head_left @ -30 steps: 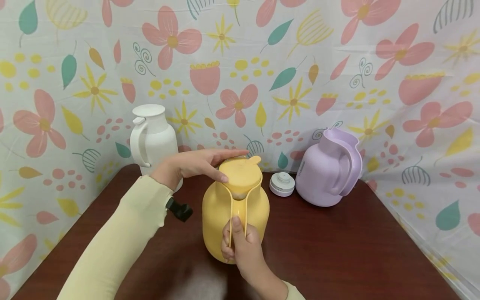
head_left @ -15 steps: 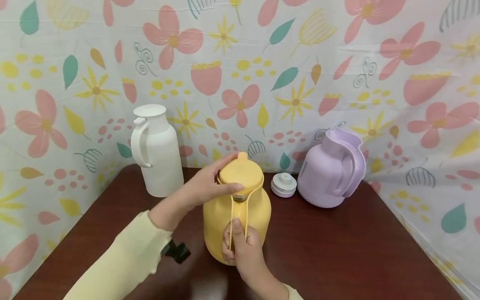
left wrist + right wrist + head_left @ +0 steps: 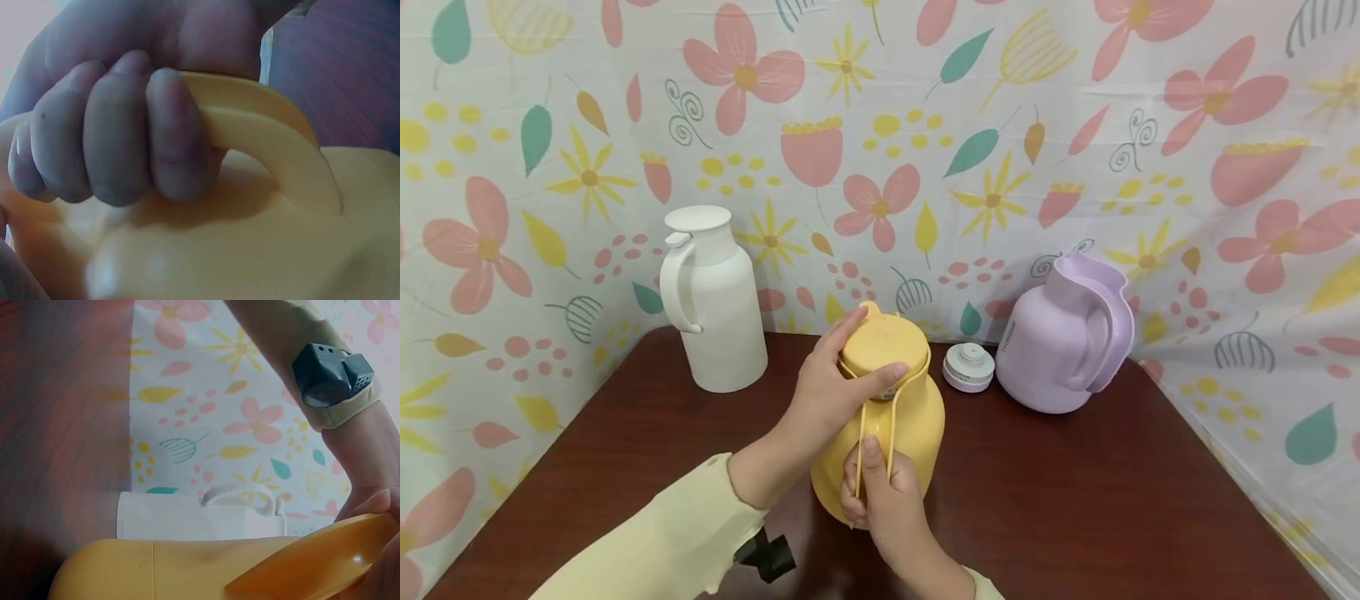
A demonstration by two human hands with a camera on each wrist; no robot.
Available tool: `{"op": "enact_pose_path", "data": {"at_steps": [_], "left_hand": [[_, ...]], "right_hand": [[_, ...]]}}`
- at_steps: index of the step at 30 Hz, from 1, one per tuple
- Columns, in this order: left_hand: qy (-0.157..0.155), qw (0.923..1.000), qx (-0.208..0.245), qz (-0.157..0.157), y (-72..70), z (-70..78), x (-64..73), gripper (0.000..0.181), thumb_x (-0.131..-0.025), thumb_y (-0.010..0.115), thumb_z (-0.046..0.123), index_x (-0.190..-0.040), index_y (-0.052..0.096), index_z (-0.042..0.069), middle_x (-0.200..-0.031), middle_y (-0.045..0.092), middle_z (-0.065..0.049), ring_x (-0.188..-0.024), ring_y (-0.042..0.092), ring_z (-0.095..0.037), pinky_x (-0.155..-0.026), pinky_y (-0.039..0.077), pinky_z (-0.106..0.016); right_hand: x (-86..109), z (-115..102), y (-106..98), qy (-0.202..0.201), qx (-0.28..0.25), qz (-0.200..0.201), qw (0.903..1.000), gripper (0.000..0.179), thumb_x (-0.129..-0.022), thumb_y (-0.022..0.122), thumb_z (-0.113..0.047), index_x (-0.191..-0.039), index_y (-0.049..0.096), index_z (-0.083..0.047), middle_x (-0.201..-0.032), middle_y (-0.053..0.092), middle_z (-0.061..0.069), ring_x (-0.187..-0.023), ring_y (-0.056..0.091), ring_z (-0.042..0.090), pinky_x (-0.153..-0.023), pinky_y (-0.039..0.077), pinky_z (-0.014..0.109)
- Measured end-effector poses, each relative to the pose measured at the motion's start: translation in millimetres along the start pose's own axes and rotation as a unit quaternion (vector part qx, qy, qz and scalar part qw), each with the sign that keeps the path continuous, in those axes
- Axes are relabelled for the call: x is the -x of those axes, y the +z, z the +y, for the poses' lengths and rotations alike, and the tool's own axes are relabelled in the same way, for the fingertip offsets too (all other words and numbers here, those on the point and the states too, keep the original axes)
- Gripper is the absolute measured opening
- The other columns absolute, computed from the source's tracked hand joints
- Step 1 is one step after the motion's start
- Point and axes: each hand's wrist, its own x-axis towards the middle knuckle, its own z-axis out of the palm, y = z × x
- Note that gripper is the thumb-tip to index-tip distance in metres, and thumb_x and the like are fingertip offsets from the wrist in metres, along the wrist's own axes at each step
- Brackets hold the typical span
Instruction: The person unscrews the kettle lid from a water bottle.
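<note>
A yellow thermos jug [image 3: 921, 433] stands on the table, its handle toward me. My right hand [image 3: 891, 504] grips this handle; the left wrist view shows its fingers [image 3: 119, 137] curled round the yellow handle [image 3: 262, 131]. On top, my left hand [image 3: 820, 400] holds the round yellow lid [image 3: 887, 343], with the thumb across the near rim and the fingers along the left side. The lid's small tab [image 3: 871, 311] points to the back left. Seen from the right wrist, the jug's body [image 3: 200, 565] fills the bottom, and the left forearm carries a black wrist camera [image 3: 328, 378].
Behind to the left is a tall white jug [image 3: 726, 325]. A grey-white stopper [image 3: 968, 365] lies at the back, beside a lidless purple jug [image 3: 1045, 350]. A flowered curtain [image 3: 865, 125] hangs behind the dark red table [image 3: 1075, 500].
My left hand has shifted round the lid, its thumb now further right. The lid's tab has swung from the back right to the back left. My right hand keeps its hold on the handle.
</note>
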Motion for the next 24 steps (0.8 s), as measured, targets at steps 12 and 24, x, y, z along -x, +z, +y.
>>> {"op": "enact_pose_path", "data": {"at_steps": [12, 24], "left_hand": [[0.024, 0.9520, -0.185, -0.242, -59.7, 20.7, -50.2, 0.102, -0.085, 0.075, 0.056, -0.165, 0.017, 0.030, -0.175, 0.011, -0.005, -0.161, 0.010, -0.036, -0.127, 0.016, -0.062], [0.003, 0.8983, -0.125, -0.421, -71.2, 9.6, -95.7, 0.105, -0.083, 0.083, 0.037, -0.165, 0.020, 0.015, -0.169, 0.028, -0.015, -0.151, 0.037, -0.034, -0.123, 0.034, -0.049]], "right_hand": [[2.1, -3, -3, 0.014, -0.006, -0.004, 0.9999, 0.063, -0.114, 0.031, -0.036, -0.073, 0.034, 0.012, -0.051, 0.025, 0.028, -0.043, 0.034, 0.000, -0.039, 0.035, 0.018], [2.2, -2, -3, 0.007, -0.011, -0.011, 0.9999, 0.064, -0.113, 0.031, -0.036, -0.072, 0.033, 0.013, -0.050, 0.024, 0.030, -0.044, 0.034, 0.000, -0.038, 0.031, 0.019]]}}
